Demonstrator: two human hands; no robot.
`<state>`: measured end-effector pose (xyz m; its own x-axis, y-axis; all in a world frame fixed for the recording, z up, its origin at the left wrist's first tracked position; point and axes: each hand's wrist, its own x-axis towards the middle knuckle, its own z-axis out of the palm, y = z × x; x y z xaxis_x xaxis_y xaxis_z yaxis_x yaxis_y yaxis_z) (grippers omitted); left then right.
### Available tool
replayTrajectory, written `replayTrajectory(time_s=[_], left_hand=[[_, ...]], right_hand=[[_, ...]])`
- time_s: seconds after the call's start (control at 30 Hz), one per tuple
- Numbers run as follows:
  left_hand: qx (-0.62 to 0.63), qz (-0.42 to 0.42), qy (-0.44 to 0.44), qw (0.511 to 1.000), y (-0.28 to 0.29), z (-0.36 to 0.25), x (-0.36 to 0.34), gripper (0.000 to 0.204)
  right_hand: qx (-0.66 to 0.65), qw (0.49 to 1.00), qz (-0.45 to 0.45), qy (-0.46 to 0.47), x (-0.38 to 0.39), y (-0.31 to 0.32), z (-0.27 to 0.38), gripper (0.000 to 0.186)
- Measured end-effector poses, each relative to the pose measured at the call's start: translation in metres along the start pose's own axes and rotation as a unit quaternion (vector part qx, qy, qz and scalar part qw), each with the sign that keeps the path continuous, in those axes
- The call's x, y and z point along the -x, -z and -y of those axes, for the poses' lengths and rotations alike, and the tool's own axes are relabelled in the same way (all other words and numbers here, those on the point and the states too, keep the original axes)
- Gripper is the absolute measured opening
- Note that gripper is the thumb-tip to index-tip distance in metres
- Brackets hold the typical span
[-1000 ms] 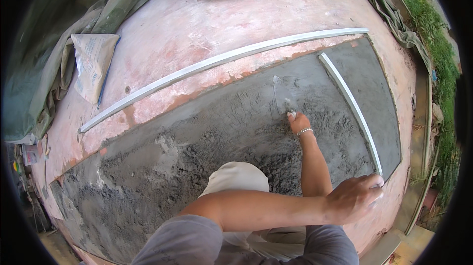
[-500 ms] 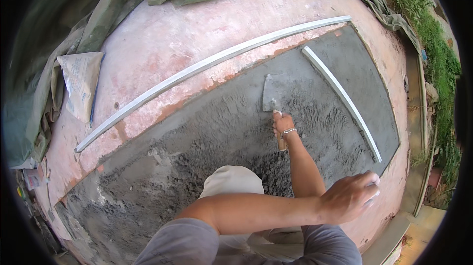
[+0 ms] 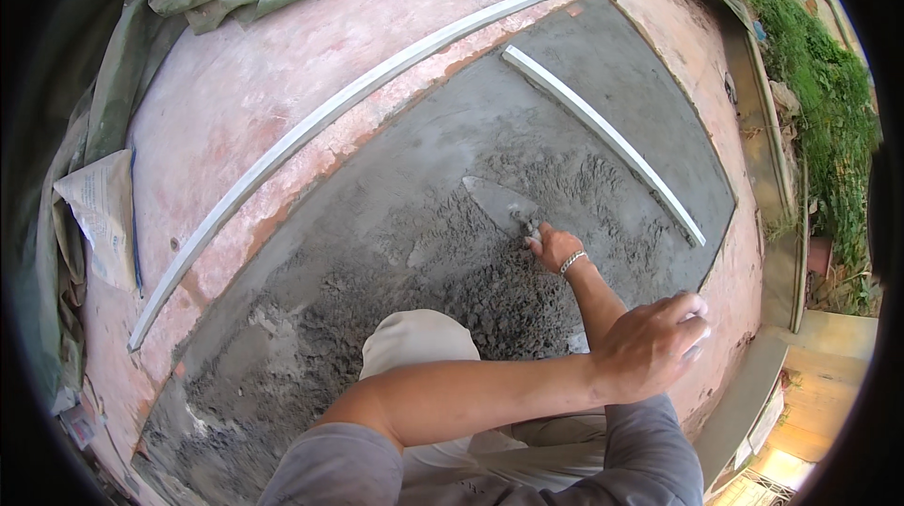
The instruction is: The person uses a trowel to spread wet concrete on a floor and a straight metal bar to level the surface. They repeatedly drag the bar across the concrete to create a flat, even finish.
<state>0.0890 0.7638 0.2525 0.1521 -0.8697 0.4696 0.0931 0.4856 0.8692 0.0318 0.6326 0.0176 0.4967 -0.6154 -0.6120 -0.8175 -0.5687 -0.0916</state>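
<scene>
My right hand (image 3: 557,250) is closed round the handle of a trowel (image 3: 500,202). The trowel's pointed metal blade lies against rough wet mortar (image 3: 471,285), its tip toward the far left. My left forearm crosses in front of me to the right, over the right forearm. At its end my left hand (image 3: 650,344) is curled into a loose fist, with pale mortar smeared on the fingers and nothing seen in it. Beyond my right hand, a white straight bar (image 3: 607,144) lies across the smoother grey mortar.
A longer white bar (image 3: 330,111) runs along the mortar's far-left edge on the pinkish floor (image 3: 235,101). A pale sack (image 3: 102,214) and a green tarpaulin (image 3: 141,45) lie at the left. Green plants (image 3: 810,82) grow beyond a low edge on the right.
The trowel has come nearer and turned, its blade now pointing to the far left instead of straight away. My left hand stays curled. The whole view has shifted and turned.
</scene>
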Motion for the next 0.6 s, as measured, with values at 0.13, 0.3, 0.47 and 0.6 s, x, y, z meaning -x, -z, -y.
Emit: replayTrajectory(time_s=[0.13,0.3,0.47,0.6], left_hand=[[-0.009,-0.005,0.0,1.0,-0.001,0.005,0.001,0.021],[-0.015,0.007,0.009,1.0,0.001,0.003,0.002,0.02],[-0.01,0.02,0.012,1.0,0.008,-0.002,-0.001,0.02],[-0.009,0.036,0.028,0.999,0.013,-0.005,-0.004,0.02]], right_hand=[[-0.074,0.991,-0.104,-0.045,-0.033,0.002,-0.04,0.051],[-0.182,0.957,-0.18,-0.137,-0.049,-0.012,-0.048,0.053],[-0.505,0.791,-0.24,-0.248,-0.018,-0.038,-0.016,0.042],[-0.747,0.546,-0.22,-0.31,-0.008,-0.056,0.046,0.034]])
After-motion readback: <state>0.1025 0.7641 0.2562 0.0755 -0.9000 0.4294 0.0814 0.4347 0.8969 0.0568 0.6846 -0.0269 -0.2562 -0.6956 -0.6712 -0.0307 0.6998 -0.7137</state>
